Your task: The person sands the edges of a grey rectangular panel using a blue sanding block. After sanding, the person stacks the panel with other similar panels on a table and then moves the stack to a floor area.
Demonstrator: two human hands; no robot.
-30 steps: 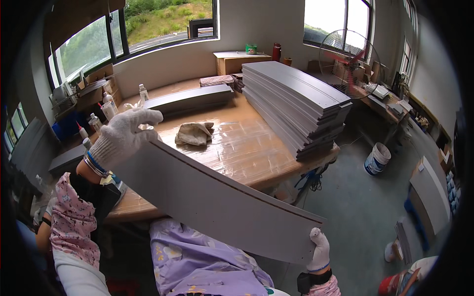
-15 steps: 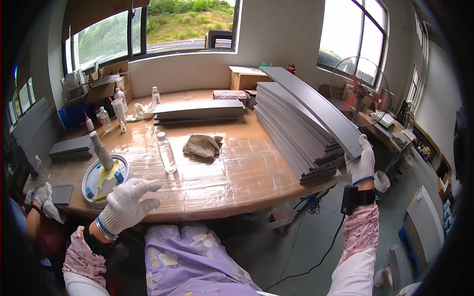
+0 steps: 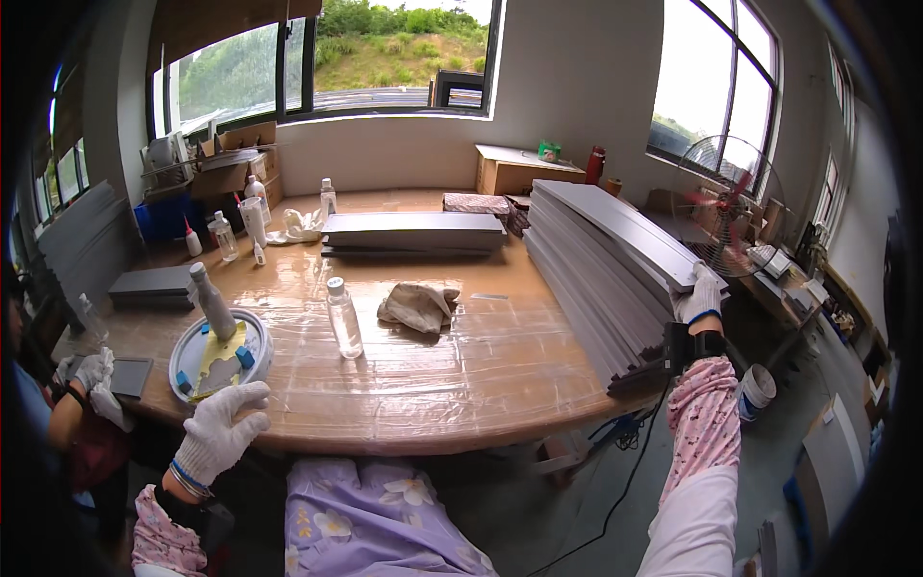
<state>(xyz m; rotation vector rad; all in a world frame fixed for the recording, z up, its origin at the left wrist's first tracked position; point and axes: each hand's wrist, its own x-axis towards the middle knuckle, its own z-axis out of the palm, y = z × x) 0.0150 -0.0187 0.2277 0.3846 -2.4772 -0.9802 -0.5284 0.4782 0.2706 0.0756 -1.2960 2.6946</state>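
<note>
Panel (image 3: pixel 625 223) atop the stack (image 3: pixel 585 300): your right grip (image 3: pixel 699 296) clasps its near end, left grip (image 3: pixel 224 429) empty, so square edges before releasing.

On the table (image 3: pixel 317 413), a panel pile (image 3: pixel 411 229) lies at twelve o'clock from the cloth (image 3: pixel 418 308), the panel stack (image 3: pixel 586 279) at three. A bottle (image 3: pixel 344 324) stands at nine; beyond it, toward eight, a lid (image 3: pixel 260 332) bears blocks (image 3: pixel 245 358).

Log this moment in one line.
right hand: on near end of top grey panel, tall stack | left hand: empty, fingers parted, near round white tray | crumpled cloth, clear bottle: on table
</note>
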